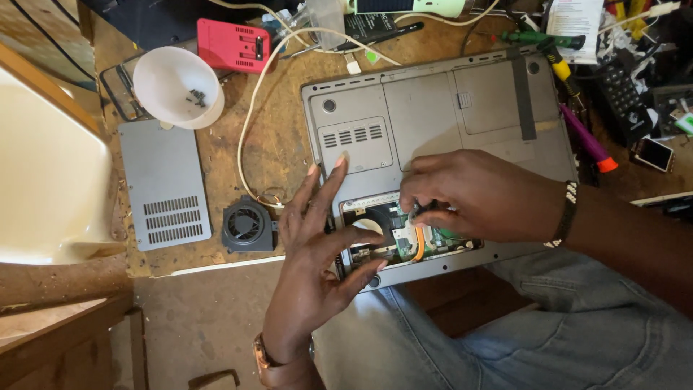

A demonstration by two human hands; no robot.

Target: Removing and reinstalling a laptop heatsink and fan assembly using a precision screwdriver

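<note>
– Item one, your left hand (312, 249): state?
– Comes up from the lower edge, wrist bent back; palm facing down; fingers spread wide and straight, tips pointing up and to the right; nothing gripped; a band at the wrist.
– Item two, your right hand (473, 195)?
– Enters from the right, forearm running level across; knuckles up; fingers curled down and inward; thumb and forefinger pinched close together at the tips; a beaded band on the wrist; the two hands near each other, not touching.

A white printed paper label (575, 18) lies at the top right; a small glowing phone screen (653, 153) sits at the right edge.
</note>
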